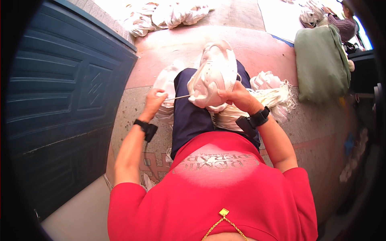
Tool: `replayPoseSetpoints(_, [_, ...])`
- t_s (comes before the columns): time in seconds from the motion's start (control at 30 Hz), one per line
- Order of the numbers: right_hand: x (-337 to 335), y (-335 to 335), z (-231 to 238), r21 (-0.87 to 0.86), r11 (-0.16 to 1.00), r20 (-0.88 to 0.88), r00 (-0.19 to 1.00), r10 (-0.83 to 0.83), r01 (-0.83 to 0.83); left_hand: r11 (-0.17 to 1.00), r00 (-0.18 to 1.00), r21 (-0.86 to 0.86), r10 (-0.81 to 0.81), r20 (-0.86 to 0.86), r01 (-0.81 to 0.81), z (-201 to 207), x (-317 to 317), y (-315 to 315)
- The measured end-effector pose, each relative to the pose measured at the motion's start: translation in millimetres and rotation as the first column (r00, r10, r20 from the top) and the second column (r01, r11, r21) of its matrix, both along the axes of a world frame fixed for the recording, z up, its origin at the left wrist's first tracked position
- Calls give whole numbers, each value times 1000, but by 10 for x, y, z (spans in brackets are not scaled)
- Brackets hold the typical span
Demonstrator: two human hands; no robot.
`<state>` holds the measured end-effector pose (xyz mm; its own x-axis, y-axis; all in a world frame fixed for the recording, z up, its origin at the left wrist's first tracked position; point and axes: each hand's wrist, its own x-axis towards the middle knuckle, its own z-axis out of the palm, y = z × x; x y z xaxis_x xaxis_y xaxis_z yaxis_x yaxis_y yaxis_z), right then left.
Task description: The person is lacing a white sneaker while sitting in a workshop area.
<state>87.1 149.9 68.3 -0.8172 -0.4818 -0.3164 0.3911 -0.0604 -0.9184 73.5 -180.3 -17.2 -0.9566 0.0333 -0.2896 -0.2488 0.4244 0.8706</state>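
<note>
Left of the white sneaker (pixel 215 72): blue panelled door (pixel 68 100), then left hand (pixel 155 100) pinching a taut white lace (pixel 177 97). Sneaker resting on the lap, sole away. Right hand (pixel 235 96) closed on its heel. Right of sneaker: bundle of white laces (pixel 273 94), green sack (pixel 321 64).

shoe (pixel 215 74): white all over, cream lace (pixel 179 97) running from it. trousers (pixel 193 116): dark navy, plain. shirt (pixel 213 188): bright red, faded grey lettering on the chest. wrist straps (pixel 259 118): black. door (pixel 60 100): deep blue, raised panel pattern. sack (pixel 321 68): dull green. floor (pixel 321 132): reddish-brown, speckled. loose laces (pixel 273 96): pale cream.
</note>
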Motion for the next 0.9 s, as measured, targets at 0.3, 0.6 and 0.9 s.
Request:
replayPoseSetpoints(0.3, [288,363,-284,-162,894,347,873,-344,417,801,776,-30,-587,-230,598,1112,247,942])
replayPoseSetpoints(0.6, [575,1131,-69,750,324,-526,817,-237,577,802,743,-215,-597,-303,557,689,290,1177])
replayPoseSetpoints(0.9, [893,673,-69,-227,863,691,699,-184,451,887,805,-163,-462,-373,433,776,194,1309])
